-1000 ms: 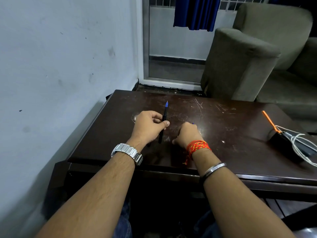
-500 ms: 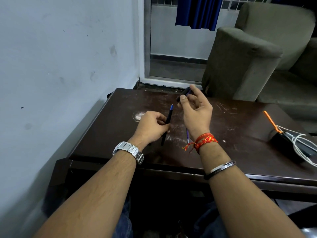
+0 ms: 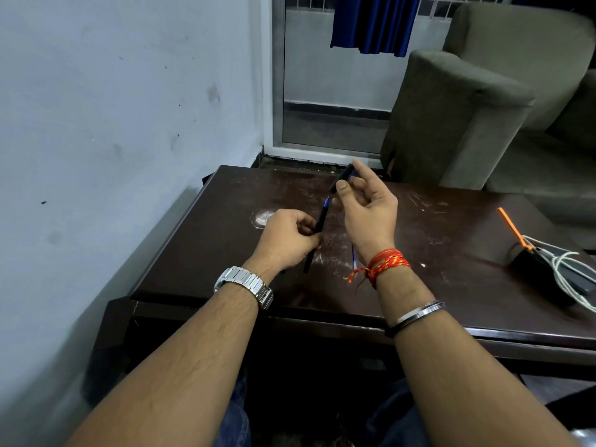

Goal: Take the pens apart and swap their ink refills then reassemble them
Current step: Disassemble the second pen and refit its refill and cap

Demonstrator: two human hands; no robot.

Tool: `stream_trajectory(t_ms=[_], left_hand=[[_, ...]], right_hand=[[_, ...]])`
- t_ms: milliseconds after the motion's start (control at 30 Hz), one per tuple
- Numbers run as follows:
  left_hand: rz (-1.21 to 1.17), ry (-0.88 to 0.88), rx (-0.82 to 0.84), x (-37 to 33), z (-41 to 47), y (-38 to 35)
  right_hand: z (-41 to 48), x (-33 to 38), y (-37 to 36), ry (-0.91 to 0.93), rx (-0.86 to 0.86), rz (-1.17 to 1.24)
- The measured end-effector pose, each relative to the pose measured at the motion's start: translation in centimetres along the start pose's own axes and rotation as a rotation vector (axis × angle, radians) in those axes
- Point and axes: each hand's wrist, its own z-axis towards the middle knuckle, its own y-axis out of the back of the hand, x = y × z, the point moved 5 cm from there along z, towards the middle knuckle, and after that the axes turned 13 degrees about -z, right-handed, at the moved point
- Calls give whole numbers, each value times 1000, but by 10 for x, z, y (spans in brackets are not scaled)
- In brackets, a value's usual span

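My left hand (image 3: pixel 285 238) grips a black pen body (image 3: pixel 317 232) that points up and away, its blue tip showing at the top. My right hand (image 3: pixel 367 211) is raised just right of it, thumb and fingers pinching a short dark pen piece (image 3: pixel 342 177) above the pen's tip. A thin blue refill (image 3: pixel 354 258) lies on the dark wooden table (image 3: pixel 451 285), partly hidden behind my right wrist.
A black device (image 3: pixel 541 269) with white cables and an orange stick (image 3: pixel 512 227) sits at the table's right edge. A white wall runs along the left. A grey sofa (image 3: pixel 467 108) stands behind the table.
My right hand rose from the table with the dark pen piece and now holds it over the pen's tip. My left hand kept its grip and tilted the pen slightly.
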Motion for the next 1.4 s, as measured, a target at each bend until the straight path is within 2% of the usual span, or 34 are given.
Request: stream_trajectory(t_ms=[267, 467, 600, 733, 867, 1133, 1300, 1400], left_hand=[[3, -52, -45, -3, 0, 4], [-66, -71, -104, -5, -2, 8], [-47, -72, -94, -5, -4, 10], [-75, -93, -64, -8, -4, 6], [-78, -76, -55, -6, -4, 4], [-114, -52, -116, -7, -6, 4], [-49, -13, -148, -2, -1, 13], [-28, 77, -268, 13, 5, 31]], right_hand=[[-1, -7, -6, 46, 157, -313], [-11, -14, -15, 50, 379, -481], [-12, -18, -16, -31, 349, -420], [-9, -15, -13, 41, 233, -497], [-9, -13, -11, 51, 234, -504], [-5, -8, -11, 20, 278, -470], [-14, -23, -10, -21, 271, -472], [-15, -29, -8, -38, 192, -491]])
